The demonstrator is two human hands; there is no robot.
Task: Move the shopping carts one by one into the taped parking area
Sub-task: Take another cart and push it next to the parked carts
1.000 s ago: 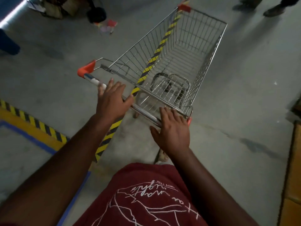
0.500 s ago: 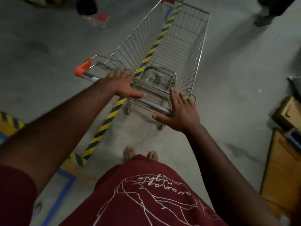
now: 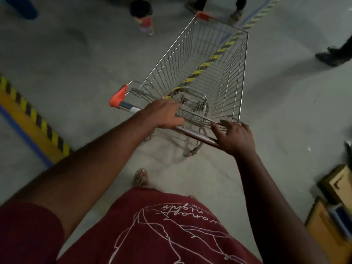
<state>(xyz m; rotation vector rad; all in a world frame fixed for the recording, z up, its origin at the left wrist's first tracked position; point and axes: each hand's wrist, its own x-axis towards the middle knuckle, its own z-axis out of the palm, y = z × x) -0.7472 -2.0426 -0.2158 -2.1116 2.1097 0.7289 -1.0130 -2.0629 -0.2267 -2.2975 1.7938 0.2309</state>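
Hands: left hand [image 3: 163, 114] lies over the cart handle [image 3: 192, 132] with fingers loosely curled, a light hold rather than a firm wrap; right hand [image 3: 235, 138] presses the handle's right end with fingers spread and half open.
Cart: shopping cart [image 3: 200, 73] stands just ahead of the person, nose pointing up and right, straddling a yellow-black tape line [image 3: 217, 56] seen through its wire floor.
Basket: empty; only the folded child seat flap [image 3: 192, 103] sits at the handle end.
Parking area: a wider yellow-black and blue border [image 3: 32, 119] runs at the left; which side counts as inside is, from this angle, hard to say.
Risk, grip: with neither palm fully closed, a sharp turn could let the handle slip and the cart roll on alone.
Risk, people: feet of bystanders [image 3: 331, 57] stand near the cart's front; pushing straight on could clip them.
Risk, feet: the sandalled foot [image 3: 142, 177] trails close behind the rear wheels [image 3: 190, 152].
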